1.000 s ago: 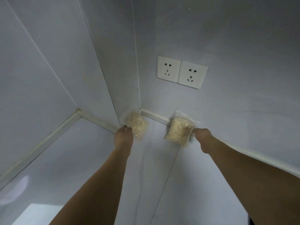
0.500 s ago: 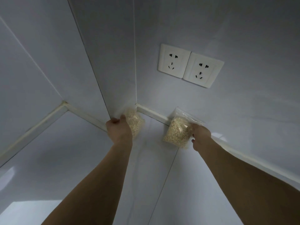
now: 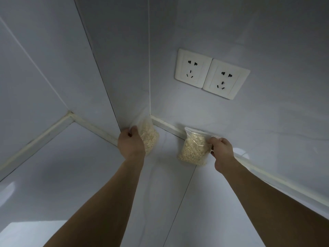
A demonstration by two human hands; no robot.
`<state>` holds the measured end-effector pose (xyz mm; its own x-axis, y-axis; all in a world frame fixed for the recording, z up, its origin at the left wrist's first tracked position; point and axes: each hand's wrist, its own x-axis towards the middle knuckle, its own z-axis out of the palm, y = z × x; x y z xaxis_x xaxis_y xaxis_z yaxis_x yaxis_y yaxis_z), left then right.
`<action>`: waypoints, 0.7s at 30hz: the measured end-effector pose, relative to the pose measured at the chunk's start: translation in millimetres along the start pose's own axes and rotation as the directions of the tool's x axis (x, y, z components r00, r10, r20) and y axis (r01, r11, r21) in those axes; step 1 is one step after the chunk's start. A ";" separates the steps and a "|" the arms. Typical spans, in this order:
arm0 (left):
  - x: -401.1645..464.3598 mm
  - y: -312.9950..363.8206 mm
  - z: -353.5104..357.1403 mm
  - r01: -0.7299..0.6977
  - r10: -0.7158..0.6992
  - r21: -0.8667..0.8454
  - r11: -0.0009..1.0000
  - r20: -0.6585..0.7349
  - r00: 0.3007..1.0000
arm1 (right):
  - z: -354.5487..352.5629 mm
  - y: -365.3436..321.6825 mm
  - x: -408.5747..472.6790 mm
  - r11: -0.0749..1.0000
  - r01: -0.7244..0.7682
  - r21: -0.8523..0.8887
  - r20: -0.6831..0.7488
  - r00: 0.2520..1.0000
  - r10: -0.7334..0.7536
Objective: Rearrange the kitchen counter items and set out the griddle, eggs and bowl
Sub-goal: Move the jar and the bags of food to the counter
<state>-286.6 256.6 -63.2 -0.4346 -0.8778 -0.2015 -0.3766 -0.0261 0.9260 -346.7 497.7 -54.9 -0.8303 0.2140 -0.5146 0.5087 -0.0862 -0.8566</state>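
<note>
Two clear plastic bags of pale grain stand at the back of the white counter (image 3: 71, 175), against the wall. My left hand (image 3: 131, 142) grips the left bag (image 3: 148, 135) by its side, in the corner where the walls meet. My right hand (image 3: 221, 150) pinches the upper right edge of the right bag (image 3: 193, 150), which leans against the back wall below the sockets. No griddle, eggs or bowl are in view.
A double wall socket (image 3: 211, 73) sits on the back wall above the right bag. A protruding wall column (image 3: 114, 68) ends at the counter corner beside the left bag. Pale sealing strips (image 3: 44, 132) line the counter's edges.
Both hands have shifted the bags slightly while holding them against the wall; my view has moved closer and tilted, so the sockets appear larger and lower.
</note>
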 end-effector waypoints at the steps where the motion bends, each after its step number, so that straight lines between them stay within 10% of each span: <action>1: 0.0 0.1 0.3 -0.036 0.036 0.026 0.999 0.013 0.999 | -0.7 -0.5 -1.4 0.999 0.037 -0.020 0.014 0.999 -0.037; 9: -12.3 -5.4 -1.5 -0.358 0.338 0.206 0.911 0.126 0.933 | -5.2 -2.3 -19.3 0.857 0.320 -0.404 0.186 0.946 -0.266; 15: -50.7 3.1 -5.3 -0.155 0.155 -0.006 0.988 0.113 0.981 | -10.1 2.8 -34.7 0.587 0.532 -0.610 0.297 0.840 -0.453; 21: -94.3 -1.9 -28.4 -0.155 0.169 -0.110 0.982 0.123 0.978 | -24.3 25.7 -89.5 0.622 0.569 -0.538 0.145 0.789 -0.597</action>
<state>-221.7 325.8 -36.8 -0.5888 -0.8043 -0.0800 -0.2119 0.0581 0.9756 -253.8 500.0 -29.9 -0.9918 0.0797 0.1001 -0.0337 0.5919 -0.8053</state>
